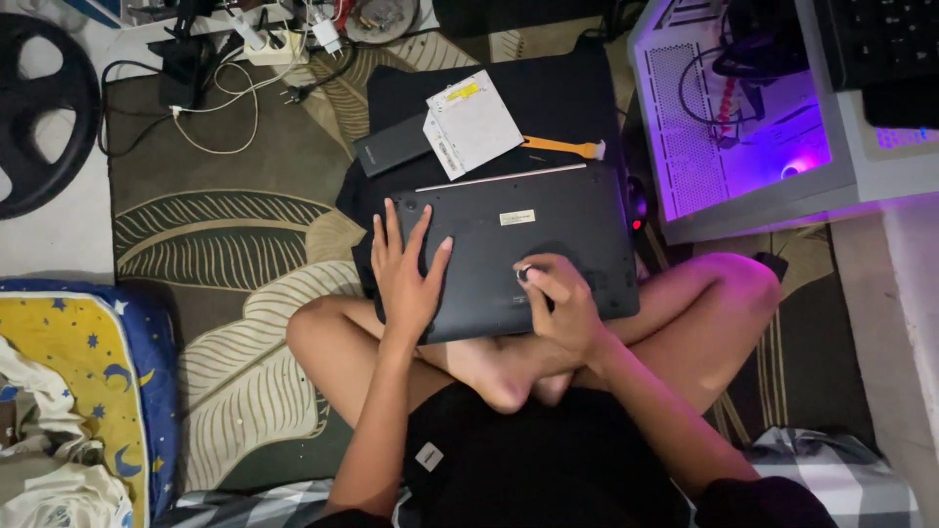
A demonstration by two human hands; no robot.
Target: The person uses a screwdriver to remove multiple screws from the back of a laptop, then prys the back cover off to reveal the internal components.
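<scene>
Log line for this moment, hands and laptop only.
left hand: flat on laptop base | right hand: holds screwdriver upright on base | laptop: underside up, on lap

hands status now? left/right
Left hand: open, flat on the upturned laptop.
Right hand: closed on a small screwdriver, tip on the laptop.

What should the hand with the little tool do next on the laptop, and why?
Probably keep turning the tool where it stands. The right hand holds it tip-down on the upturned laptop's underside, likely on a screw, though that is too small to tell. The left hand lies flat, steadying the laptop.
</scene>
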